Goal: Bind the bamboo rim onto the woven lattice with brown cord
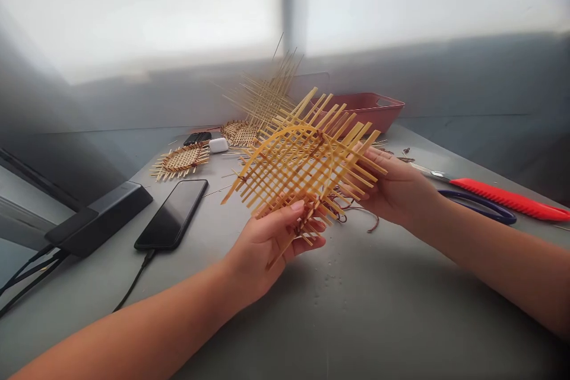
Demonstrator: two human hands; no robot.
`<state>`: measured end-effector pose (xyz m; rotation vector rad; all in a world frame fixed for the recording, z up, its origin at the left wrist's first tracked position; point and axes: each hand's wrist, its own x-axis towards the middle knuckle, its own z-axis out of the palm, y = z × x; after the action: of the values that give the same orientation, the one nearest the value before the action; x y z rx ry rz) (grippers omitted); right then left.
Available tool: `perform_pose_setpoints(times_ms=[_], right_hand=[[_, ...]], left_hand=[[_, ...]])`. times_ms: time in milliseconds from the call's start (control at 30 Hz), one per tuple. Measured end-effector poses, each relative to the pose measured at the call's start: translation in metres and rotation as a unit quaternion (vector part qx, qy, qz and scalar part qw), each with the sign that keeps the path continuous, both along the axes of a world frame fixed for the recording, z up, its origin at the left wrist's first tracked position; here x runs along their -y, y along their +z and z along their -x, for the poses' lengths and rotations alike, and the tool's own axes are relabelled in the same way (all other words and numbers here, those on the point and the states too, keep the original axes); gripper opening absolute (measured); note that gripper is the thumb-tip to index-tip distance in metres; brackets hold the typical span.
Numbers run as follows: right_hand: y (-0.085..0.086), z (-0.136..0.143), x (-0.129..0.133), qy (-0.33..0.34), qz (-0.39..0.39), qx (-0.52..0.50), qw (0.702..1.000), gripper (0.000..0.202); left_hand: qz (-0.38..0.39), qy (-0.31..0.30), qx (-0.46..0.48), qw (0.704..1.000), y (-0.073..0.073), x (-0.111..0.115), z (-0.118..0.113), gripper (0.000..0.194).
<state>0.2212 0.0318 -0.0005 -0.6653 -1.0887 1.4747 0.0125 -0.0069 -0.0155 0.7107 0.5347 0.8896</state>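
Observation:
A woven bamboo mat (289, 169) is held up above the table, tilted, with its strip ends sticking out around the edge. A thin bent bamboo strip curves over its upper left side, and dark brown ties show at a few spots on it. My left hand (271, 237) grips the lower edge, thumb on the front face and fingers behind. My right hand (387, 181) is closed at the right edge, its fingertips partly hidden behind the strips. Brown cord (371, 219) lies loose on the table just below the mat.
Beyond the mat are a bound woven piece (182, 158), another round one (238, 132), an unbound bamboo weave (271, 95) and a pink basket (378, 110). A phone (171, 217) on a cable and a black power box (100, 214) lie left. A red-handled cutter (503, 196) and blue-handled scissors (481, 205) lie right.

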Motion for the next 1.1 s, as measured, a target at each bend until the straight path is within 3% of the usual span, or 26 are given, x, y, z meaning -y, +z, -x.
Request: perform_pose_setpoints(times_ms=[233, 400, 533, 633, 833, 1000, 1100], right_hand=[[-0.001, 0.004, 0.009, 0.021, -0.145, 0.193, 0.97, 0.046], [0.005, 0.002, 0.017, -0.005, -0.27, 0.284, 0.92, 0.017], [0.014, 0.002, 0.021, -0.02, -0.334, 0.317, 0.887, 0.015], [0.018, 0.002, 0.023, -0.014, -0.344, 0.326, 0.88, 0.009], [0.014, 0.001, 0.027, 0.052, -0.295, 0.28, 0.912, 0.005], [0.014, -0.002, 0.027, 0.106, -0.251, 0.28, 0.921, 0.028], [0.013, 0.0, 0.026, 0.074, -0.24, 0.283, 0.926, 0.038]], left_hand=[[0.015, -0.024, 0.012, 1.0, -0.001, -0.001, -0.001, 0.01], [0.016, -0.059, 0.023, 0.998, 0.0, -0.001, 0.0, 0.013], [0.006, -0.086, 0.037, 0.996, 0.0, 0.001, 0.001, 0.014], [-0.005, -0.092, 0.043, 0.995, -0.001, 0.001, 0.002, 0.015], [-0.006, -0.094, 0.047, 0.994, -0.002, -0.002, 0.002, 0.017], [-0.01, -0.074, 0.045, 0.996, -0.001, -0.002, 0.004, 0.015], [-0.031, -0.04, 0.011, 0.999, 0.0, -0.003, 0.004, 0.014]])
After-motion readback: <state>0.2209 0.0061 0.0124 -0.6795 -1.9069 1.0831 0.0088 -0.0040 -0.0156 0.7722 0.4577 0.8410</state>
